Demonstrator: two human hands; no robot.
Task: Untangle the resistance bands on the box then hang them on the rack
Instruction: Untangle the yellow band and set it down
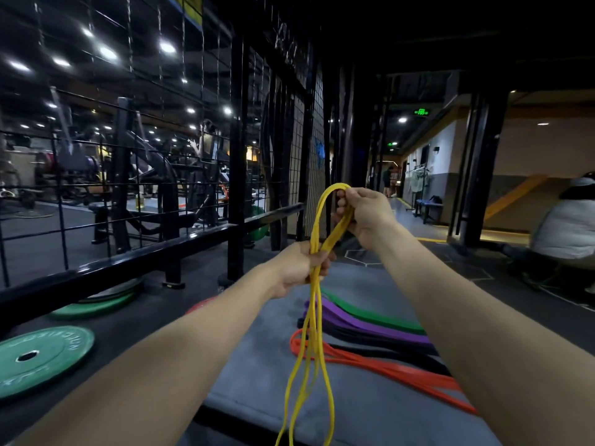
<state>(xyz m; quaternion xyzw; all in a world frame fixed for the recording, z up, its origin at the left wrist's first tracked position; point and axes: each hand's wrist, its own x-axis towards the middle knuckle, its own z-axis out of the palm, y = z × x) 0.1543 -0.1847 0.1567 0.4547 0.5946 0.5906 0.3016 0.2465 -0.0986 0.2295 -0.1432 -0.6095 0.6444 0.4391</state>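
While both hands grip yellow band | plate lettering unreadable

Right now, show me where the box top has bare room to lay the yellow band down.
The grey box top is bare on its left half, between its left edge and the hanging yellow band. The right half is crowded: orange band, black band, purple band and green band lie side by side there.

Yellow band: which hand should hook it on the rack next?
Right, probably. The right hand already pinches the yellow band at its top loop, higher up; the left hand grips the strands lower down.
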